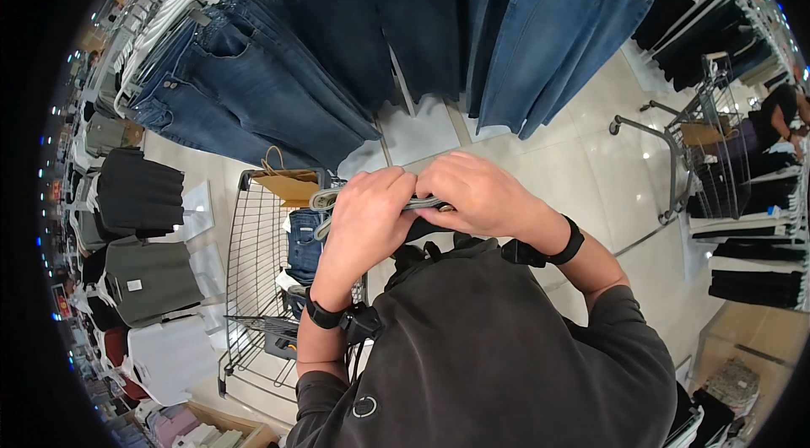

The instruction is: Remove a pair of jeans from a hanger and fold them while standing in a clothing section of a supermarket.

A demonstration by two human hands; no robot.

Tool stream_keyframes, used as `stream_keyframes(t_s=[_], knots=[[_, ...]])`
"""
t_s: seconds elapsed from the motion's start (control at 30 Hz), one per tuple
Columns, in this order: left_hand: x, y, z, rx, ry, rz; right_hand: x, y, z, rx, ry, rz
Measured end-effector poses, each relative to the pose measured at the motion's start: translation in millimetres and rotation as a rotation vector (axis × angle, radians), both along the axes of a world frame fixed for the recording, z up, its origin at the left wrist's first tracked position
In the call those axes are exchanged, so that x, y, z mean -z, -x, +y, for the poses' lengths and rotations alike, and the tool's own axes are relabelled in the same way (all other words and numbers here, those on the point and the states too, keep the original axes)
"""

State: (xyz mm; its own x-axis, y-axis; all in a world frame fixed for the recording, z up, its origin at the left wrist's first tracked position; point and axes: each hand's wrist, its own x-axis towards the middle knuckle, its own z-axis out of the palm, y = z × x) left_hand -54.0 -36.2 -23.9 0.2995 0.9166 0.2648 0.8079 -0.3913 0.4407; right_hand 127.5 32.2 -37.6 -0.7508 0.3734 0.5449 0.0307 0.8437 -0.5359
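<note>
Close to my chest, both hands grip a folded garment (323, 200) with pale grey layered edges. It looks like denim, but most of it is hidden behind my hands. My left hand (371, 213) is closed around its left part, with the folds poking out beyond the wrist side. At the other end, my right hand (474, 193) has its fingers curled over the top edge and the thumb underneath. The knuckles of both hands nearly touch. Just left of my hands stands a wire shopping cart (245, 233) containing folded jeans (304, 247) and a brown paper bag (288, 188).
Blue jeans (540, 35) hang on a rack ahead, with more jeans (245, 81) on white hangers at the left. Dark tops (152, 275) hang farther left. Another cart (713, 144) stands right, near a person (780, 119). Pale tiled floor (582, 170) lies between.
</note>
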Motion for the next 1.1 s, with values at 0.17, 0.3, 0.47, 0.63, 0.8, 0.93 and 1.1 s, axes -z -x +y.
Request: stream_keyframes(t_s=[0.17, 0.3, 0.47, 0.63, 0.8, 0.93, 1.1], knots=[[-7, 3, 1, -0.011, -0.002, 0.022, 0, -29, 12, 0.218, 0.067, 0.172], [-25, 13, -6, -0.101, 0.021, 0.077, 101, -61, 36, 0.475, 0.907, 0.039], [-42, 22, -14, -0.139, 0.084, 0.186, 239, -46, 15, 0.092, 1.382, -0.131], [-51, 31, -23, -0.233, 0.052, 0.271, 272, 2, 4, 0.048, 1.17, -0.491], [-58, 39, -37, -0.261, 0.055, 0.334, 267, 32, -10, 0.055, 0.924, -0.209], [-63, 46, -48, -0.287, 0.071, 0.341, 249, 50, -4, 0.015, 1.205, -0.47], [-66, 52, -55, -0.315, 0.11, 0.306, 245, 58, -7, -0.204, 1.798, 0.02]])
